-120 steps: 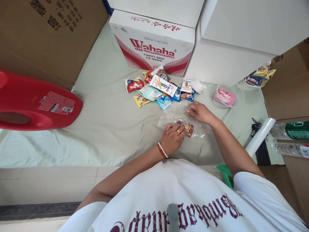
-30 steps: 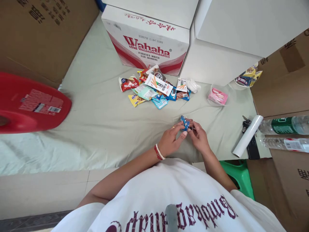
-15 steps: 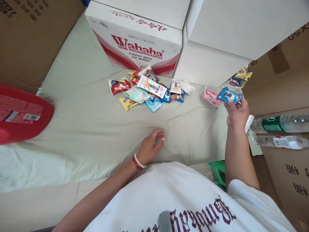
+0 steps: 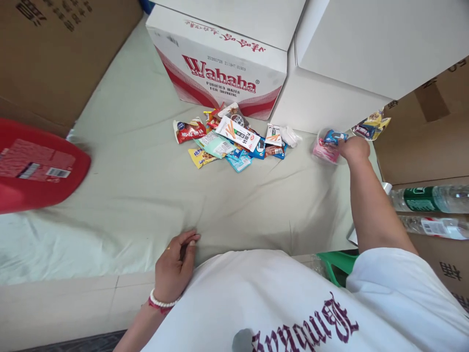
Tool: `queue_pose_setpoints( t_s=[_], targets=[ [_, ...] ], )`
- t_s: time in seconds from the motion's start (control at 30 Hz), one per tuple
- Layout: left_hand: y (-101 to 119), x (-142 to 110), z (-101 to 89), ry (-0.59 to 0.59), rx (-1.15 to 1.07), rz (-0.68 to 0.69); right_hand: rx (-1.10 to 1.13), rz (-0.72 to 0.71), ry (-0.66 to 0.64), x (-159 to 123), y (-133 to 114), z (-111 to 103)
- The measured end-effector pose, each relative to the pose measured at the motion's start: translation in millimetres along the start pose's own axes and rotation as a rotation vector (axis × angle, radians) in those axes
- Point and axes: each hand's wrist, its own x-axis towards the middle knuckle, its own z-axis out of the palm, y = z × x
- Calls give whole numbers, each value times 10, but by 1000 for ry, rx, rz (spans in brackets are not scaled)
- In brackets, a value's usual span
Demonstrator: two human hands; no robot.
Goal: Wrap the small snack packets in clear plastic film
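A blue packet (image 4: 335,137) is held by its near end in the right hand (image 4: 352,148), whose grip is closed on it between thumb and fingers. The packet is placed over a clear tub (image 4: 318,137), above a pink packet (image 4: 325,152) that is contained there; whether the two are touching cannot be told.

The left hand (image 4: 175,266) is kept well apart, at the near edge of the cloth-covered counter (image 4: 242,205), close to the white shirt (image 4: 271,288). Its grip is loosely curled, with a gap left between thumb and forefinger, and nothing is seen held in it. A ring is worn on a finger, and a bracelet (image 4: 163,302) of pale beads and red cord is worn at the wrist.

To the left of the tub, a pile of snack packets (image 4: 238,134) is spread before a red-and-white water box (image 4: 225,73). A crumpled white wrapper (image 4: 291,136) is set at the pile's right end. Beyond the right hand, yellow and dark packets (image 4: 372,126) are gathered beside a white box (image 4: 326,98).
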Motion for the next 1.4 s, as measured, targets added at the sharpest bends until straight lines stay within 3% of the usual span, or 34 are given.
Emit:
queue_pose_setpoints(
  t_s=[0.07,0.13,0.23,0.33,0.43,0.5,0.6,0.67,0.73,0.8,0.87,1.0,1.1,1.2,1.3,1.4],
  targets=[
    [-56,-6,14,31,-19,54,-58,44,128,-79,-162,-125],
    [-95,0,19,25,-49,91,-13,-105,168,-173,-407,-187],
    [-122,18,11,-8,-64,109,158,-333,37,-291,-837,-84],
    [-117,34,15,-7,-48,122,233,-323,-81,-330,-1192,194],
    [-118,15,33,-3,-53,101,242,-263,-176,-298,-1363,431],
    [-137,-33,31,-7,-101,50,308,-226,-145,-287,-1364,472],
    [-156,-120,-21,45,-220,-21,543,-207,33,-428,-1258,345],
    [-111,-133,-74,90,-277,-32,794,-167,79,-714,-1186,206],
    [20,-73,-104,69,-344,-62,1082,-73,-1,-1166,-1159,95],
    [239,65,-71,-42,-478,-154,1290,3,-175,-1720,-1179,47],
    [513,261,38,-209,-682,-306,1355,23,-285,-2271,-1217,50],
    [1014,666,358,-460,-1035,-530,1256,-165,-361,-3010,-1241,78],
    [1235,830,528,-563,-1137,-593,1062,-403,-307,-3176,-1176,68],
    [1313,843,606,-614,-1128,-573,926,-559,-253,-3173,-1073,59],
    [1293,764,646,-609,-1070,-496,901,-613,-302,-3144,-1021,62],
    [1251,661,671,-502,-999,-377,986,-522,-437,-3133,-1077,43]
  ],
)
